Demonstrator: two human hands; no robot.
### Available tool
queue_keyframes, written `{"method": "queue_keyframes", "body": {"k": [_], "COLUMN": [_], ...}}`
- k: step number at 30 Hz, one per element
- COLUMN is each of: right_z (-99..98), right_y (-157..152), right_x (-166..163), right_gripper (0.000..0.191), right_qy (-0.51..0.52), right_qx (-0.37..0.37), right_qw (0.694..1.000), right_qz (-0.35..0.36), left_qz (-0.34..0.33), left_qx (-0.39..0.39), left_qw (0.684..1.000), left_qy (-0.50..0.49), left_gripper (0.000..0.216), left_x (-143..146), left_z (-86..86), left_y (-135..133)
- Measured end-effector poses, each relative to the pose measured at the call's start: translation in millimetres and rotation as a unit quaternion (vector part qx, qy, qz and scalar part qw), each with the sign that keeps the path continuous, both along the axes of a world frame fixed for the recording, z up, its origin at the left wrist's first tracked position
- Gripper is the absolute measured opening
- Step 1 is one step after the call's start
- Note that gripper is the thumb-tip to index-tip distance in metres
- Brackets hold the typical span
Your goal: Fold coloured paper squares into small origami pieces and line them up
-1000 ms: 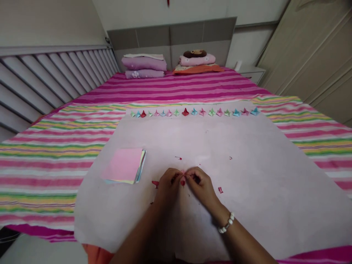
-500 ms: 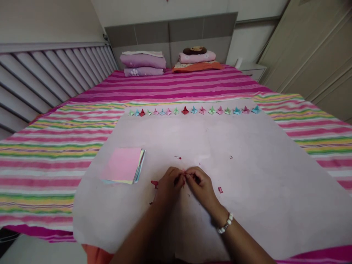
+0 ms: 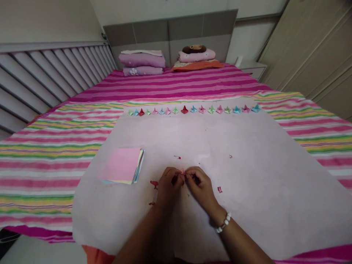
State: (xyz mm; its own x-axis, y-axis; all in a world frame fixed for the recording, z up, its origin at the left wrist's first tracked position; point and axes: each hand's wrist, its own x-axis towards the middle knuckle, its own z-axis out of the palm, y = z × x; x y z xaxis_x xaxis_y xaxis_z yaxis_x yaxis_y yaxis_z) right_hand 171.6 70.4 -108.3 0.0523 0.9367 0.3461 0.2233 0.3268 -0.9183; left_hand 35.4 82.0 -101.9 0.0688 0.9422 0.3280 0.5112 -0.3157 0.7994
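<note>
Left hand [image 3: 169,183] and right hand [image 3: 200,184] met fingertip to fingertip, both pinched shut on a small pink folded paper piece [image 3: 182,172] above the pale pink sheet [image 3: 247,176] covering the striped bed [image 3: 41,154], near a stack of pastel square papers [image 3: 122,170].

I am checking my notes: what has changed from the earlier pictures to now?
Almost nothing. Left hand and right hand still pinch the small red paper piece between them, in the same spot. The paper stack and the row of folded shapes stayed put.
</note>
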Motion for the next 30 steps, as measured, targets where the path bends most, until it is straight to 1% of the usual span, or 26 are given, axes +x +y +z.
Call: {"method": "queue_keyframes", "body": {"k": [4,6,8,15,18,21,30], "right_z": [1.4,1.5,1.1,0.3,0.7,0.9,3.6], "right_y": [-1.0,-1.5,-2.0,-2.0,-1.3,-0.5,2.9], "right_x": [-0.2,-0.3,-0.3,1.3,1.3,-0.3,-5.9], "right_gripper": [0.012,0.011,0.011,0.011,0.011,0.011,0.011], "right_qy": [0.008,0.012,0.014,0.009,0.002,-0.004,0.009], "right_qx": [0.0,0.001,0.0,0.002,0.004,0.0,-0.014], "right_qw": [1.0,1.0,1.0,1.0,1.0,1.0,0.997], "right_qz": [-0.009,-0.014,-0.017,-0.008,-0.007,-0.016,-0.074], "left_qz": [0.049,0.054,0.052,0.008,-0.006,-0.01,0.001], "left_qx": [-0.038,-0.058,-0.066,-0.023,-0.022,-0.026,-0.023], "left_qw": [0.996,0.992,0.991,0.999,1.0,1.0,1.0], "left_qy": [-0.06,-0.094,-0.106,-0.039,-0.018,-0.006,0.012], "left_gripper": [0.004,0.005,0.006,0.01,0.007,0.004,0.006], "left_x": [0.7,1.7,2.7,3.4,3.4,3.6,4.9], "left_z": [4.4,6.6,7.1,-2.2,-3.6,-2.8,-0.3], "left_y": [-1.7,-2.2,-2.3,-2.2,-3.2,-4.2,-4.8]}}
